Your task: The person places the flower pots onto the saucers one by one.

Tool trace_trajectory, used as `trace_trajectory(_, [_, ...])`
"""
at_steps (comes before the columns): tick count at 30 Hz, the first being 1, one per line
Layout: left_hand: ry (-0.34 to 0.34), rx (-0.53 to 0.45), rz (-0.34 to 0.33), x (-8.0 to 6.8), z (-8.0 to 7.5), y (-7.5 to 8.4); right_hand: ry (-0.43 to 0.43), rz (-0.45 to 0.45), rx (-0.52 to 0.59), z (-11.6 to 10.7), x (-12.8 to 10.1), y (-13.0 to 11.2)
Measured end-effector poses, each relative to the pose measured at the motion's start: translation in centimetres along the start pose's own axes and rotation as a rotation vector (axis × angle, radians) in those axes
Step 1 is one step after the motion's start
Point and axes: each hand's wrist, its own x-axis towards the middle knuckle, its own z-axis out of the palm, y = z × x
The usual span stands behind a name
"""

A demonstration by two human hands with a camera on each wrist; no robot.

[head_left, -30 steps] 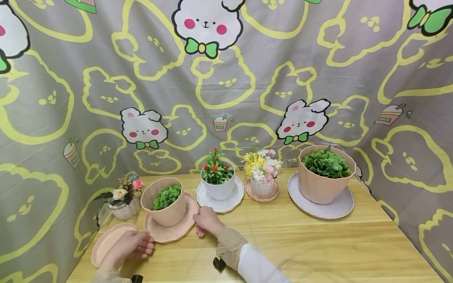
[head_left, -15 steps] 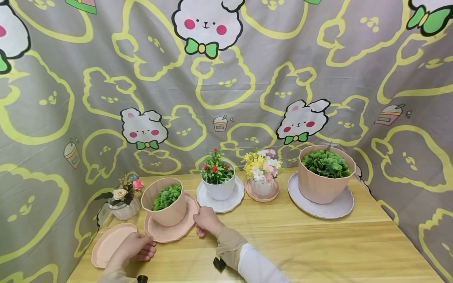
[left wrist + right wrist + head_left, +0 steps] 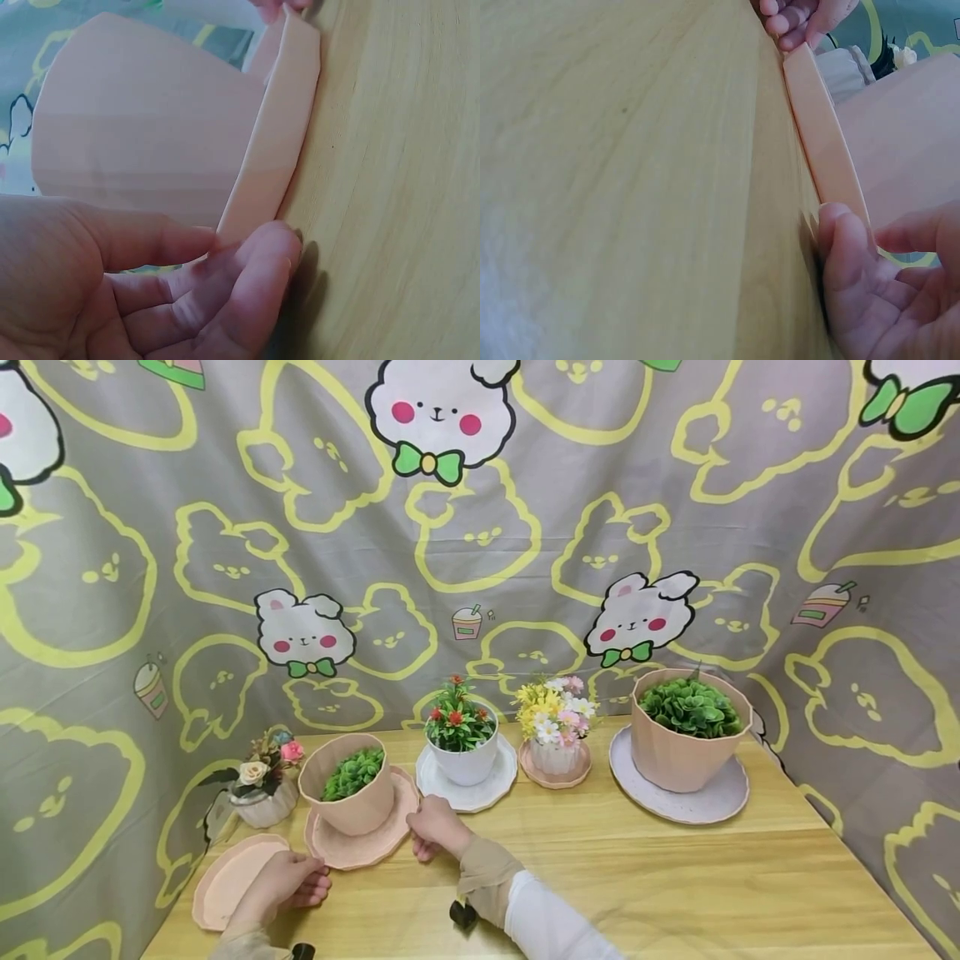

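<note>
Peach pot (image 3: 352,797) of green leaves sits on its saucer (image 3: 367,847); your left hand (image 3: 288,881) and right hand (image 3: 435,828) pinch opposite rims, fingertips seemingly tucked beneath, on the tabletop (image 3: 637,877).

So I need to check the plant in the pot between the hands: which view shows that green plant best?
The head view: the green plant shows fully inside the pink pot on its saucer. The left wrist view shows only the pot's wall and saucer rim; the right wrist view likewise, no plant.
</note>
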Motion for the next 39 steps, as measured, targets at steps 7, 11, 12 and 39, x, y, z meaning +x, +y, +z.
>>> trace_trajectory(7, [0.034,-0.009,0.012,0.5,0.3,0.5,0.007,-0.009,0.051,0.0,0.3,-0.5])
trace_trajectory(11, [0.049,-0.026,0.023,0.9,0.6,0.7,0.006,-0.008,0.063,0.1,0.5,-0.7])
trace_trajectory(12, [0.059,-0.032,0.025,1.0,0.7,0.7,0.005,-0.011,0.061,0.1,0.5,-0.8])
trace_trajectory(39, [0.187,-0.070,0.081,3.3,1.7,2.0,-0.061,-0.091,0.078,0.2,2.0,-1.4])
